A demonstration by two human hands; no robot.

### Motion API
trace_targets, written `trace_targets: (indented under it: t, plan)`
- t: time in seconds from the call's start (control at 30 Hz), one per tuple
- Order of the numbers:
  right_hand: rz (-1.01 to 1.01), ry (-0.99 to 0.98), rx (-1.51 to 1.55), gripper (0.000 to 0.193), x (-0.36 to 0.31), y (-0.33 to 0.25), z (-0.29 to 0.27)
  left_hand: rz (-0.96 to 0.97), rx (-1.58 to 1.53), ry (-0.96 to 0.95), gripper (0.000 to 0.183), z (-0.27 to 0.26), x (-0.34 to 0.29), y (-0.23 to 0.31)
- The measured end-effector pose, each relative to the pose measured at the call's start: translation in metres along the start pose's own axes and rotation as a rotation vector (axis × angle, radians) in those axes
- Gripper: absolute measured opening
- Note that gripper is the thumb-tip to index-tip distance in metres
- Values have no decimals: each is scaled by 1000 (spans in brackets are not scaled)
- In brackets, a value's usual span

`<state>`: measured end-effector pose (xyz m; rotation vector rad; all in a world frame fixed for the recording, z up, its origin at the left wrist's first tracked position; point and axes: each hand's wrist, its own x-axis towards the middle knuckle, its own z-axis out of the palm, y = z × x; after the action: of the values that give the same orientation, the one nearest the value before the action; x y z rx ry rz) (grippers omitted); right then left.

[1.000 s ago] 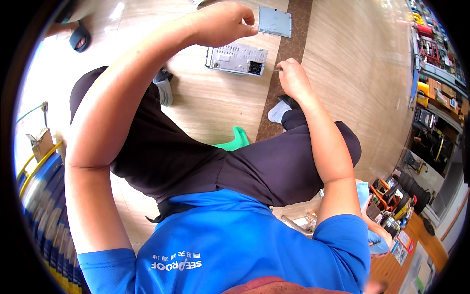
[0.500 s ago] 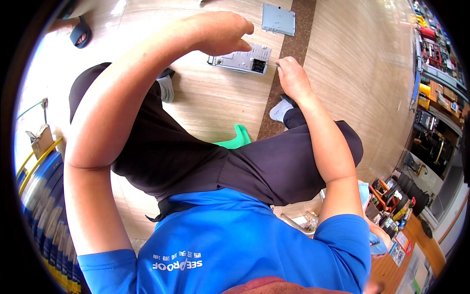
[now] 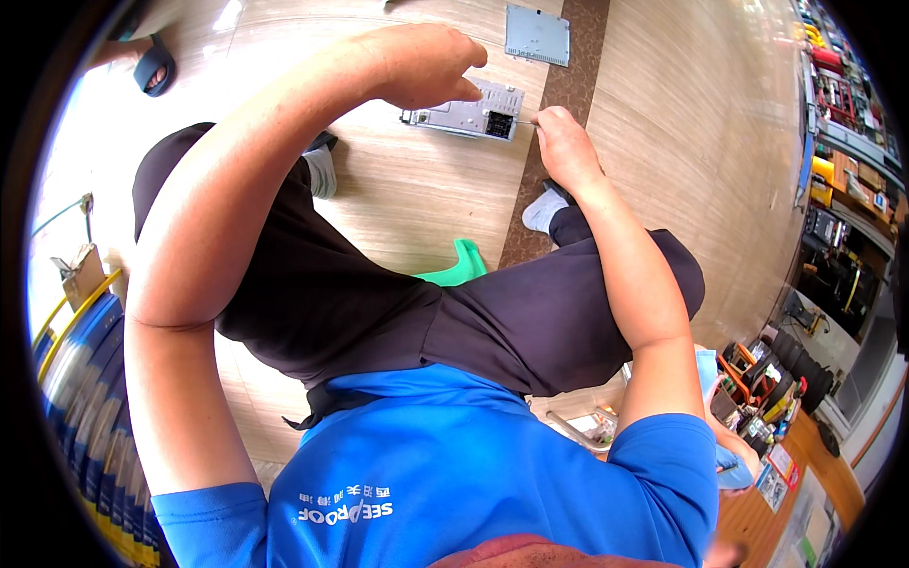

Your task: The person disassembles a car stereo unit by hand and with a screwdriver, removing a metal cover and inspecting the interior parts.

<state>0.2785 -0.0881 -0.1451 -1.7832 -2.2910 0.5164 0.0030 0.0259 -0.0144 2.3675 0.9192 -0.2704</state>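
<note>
Far L: another person's sandaled foot [image 3: 154, 68], on the tiled floor [image 3: 417, 204], well apart from the work.
L hand: left hand [image 3: 426, 68] reaches over the box's upper L part, thumb & fingers spread, prob. to steady it; whether it presses, can't tell.
Metal box: slotted metal box [image 3: 459, 118] lies on the floor, L of the dark band's [image 3: 566, 90] L edge, blk socket at its R end; apparently set betw. both hands for easy reach.
Green piece: green plastic piece [image 3: 466, 268] by the person's lap, partly hidden.
Tool: slim tool [image 3: 525, 122] points at the box's R edge; tip touching or just beside, can't tell.
Panel: flat metal panel [image 3: 537, 36] beyond the box, one corner over the band's L edge; likely there to leave working room.
R hand: right hand [image 3: 566, 147] pinches the tool, held low, seemingly to line it up w/ the box's side.
Tally: 2 working hands, 1 box, 1 panel, 1 tool, 1 green piece, 1 sandaled foot.
</note>
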Motion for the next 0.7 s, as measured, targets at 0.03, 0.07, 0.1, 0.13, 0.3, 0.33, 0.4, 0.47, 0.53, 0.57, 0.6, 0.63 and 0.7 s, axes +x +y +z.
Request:
trace_targets:
  t: [0.03, 0.07, 0.1, 0.13, 0.3, 0.33, 0.4, 0.47, 0.53, 0.57, 0.6, 0.63, 0.7]
  plan:
    - [9, -11, 4, 17, 0, 0, 0, 0, 3, 1, 46, 1, 0, 0]
    - [9, -10, 5, 17, 0, 0, 0, -1, 6, 1, 46, 1, 0, 0]
    - [14, -13, 7, 16, 0, -1, 0, 0, 6, 1, 46, 1, 0, 0]
    - [18, -16, 10, 15, 0, -1, 0, 2, 5, -4, 46, 1, 0, 0]
    - [11, -10, 8, 13, 0, -2, -1, 0, 14, -6, 46, 3, 1, -1]
    - [13, -7, 1, 12, 0, -2, -1, -5, 10, -9, 46, 3, 1, -1]
    - [10, -11, 6, 12, 0, -2, -1, -9, 6, -13, 47, 3, 1, 0]
    - [7, -16, 11, 12, -1, -2, 0, 4, -11, -46, 47, 3, 2, 0]
    - [18, -28, -21, 10, -2, -3, 0, 6, 7, -71, 48, 6, 3, 2]
    - [19, -29, -22, 10, -2, -4, 1, 8, 24, -97, 48, 10, 4, 2]
    - [29, -23, -38, 10, -2, -5, 2, 7, 24, -97, 48, 17, 6, 1]
    - [40, -17, -55, 9, -2, -6, 3, 26, 42, -151, 47, 25, 8, -1]
    - [85, -37, -82, 12, -4, -6, 4, 37, 69, -280, 43, 39, 13, 0]
